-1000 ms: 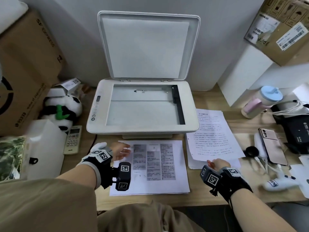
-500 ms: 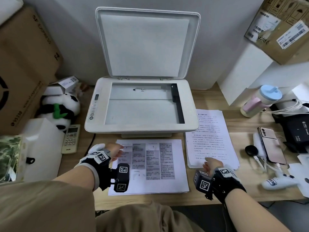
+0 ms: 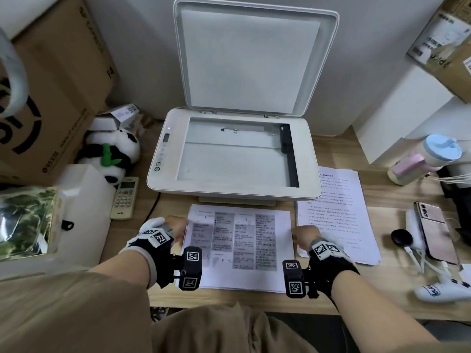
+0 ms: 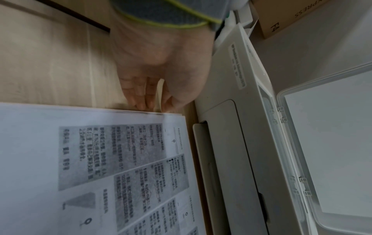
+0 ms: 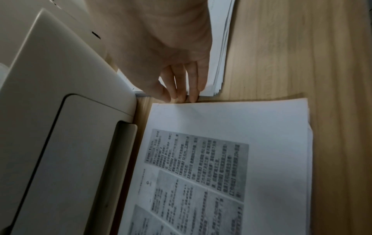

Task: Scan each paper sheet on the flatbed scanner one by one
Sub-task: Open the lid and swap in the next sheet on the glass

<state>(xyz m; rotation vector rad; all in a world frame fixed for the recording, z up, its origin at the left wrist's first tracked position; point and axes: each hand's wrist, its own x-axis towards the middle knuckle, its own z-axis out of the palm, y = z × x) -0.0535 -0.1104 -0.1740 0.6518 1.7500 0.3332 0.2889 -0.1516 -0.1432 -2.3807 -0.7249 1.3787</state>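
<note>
The flatbed scanner stands mid-desk with its lid raised and its glass bare. In front of it lies a stack of printed sheets, grey text blocks face up. My left hand is at the stack's left edge; in the left wrist view its straight fingers and thumb touch that edge, tips partly hidden by the paper. My right hand meets the right edge with straight fingertips against the stack. A second stack lies to the right.
A panda plush, a remote, a white box and a cardboard box crowd the left. On the right are a bottle, a phone and cables. Bare wooden desk runs along the front edge.
My left hand has drawn back from on top of the sheet to its left edge. My right hand has moved left off the second stack to the front stack's right edge.
</note>
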